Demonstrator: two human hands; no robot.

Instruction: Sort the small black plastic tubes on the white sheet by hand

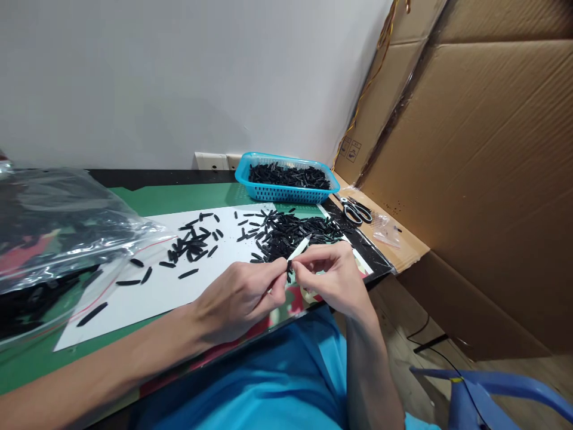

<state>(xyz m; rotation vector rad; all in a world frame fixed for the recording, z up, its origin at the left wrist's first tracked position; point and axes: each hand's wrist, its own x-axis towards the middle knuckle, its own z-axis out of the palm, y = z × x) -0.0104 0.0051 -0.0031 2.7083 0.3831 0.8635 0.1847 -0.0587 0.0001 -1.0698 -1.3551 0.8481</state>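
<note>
My left hand (250, 292) and my right hand (329, 272) meet fingertip to fingertip above the table's front edge. Both are closed in a pinch on a small black strip (289, 270), mostly covered by the fingers. A pale, slim pointed stick (299, 245) juts up from beside the fingertips; whether a hand holds it or it lies on the pile, I cannot tell. Just beyond the hands spreads a dense pile of black strips (298, 230). Left of it, a smaller loose group of black strips (192, 245) lies on a white sheet (152, 239).
A blue basket (286, 194) of black strips stands against the wall. Scissors (355, 210) and a small clear bag (385, 230) lie on cardboard at the right. A large clear zip bag (67, 221) covers the table's left. Tall cardboard (492, 149) bounds the right; a blue chair (492, 388) stands below.
</note>
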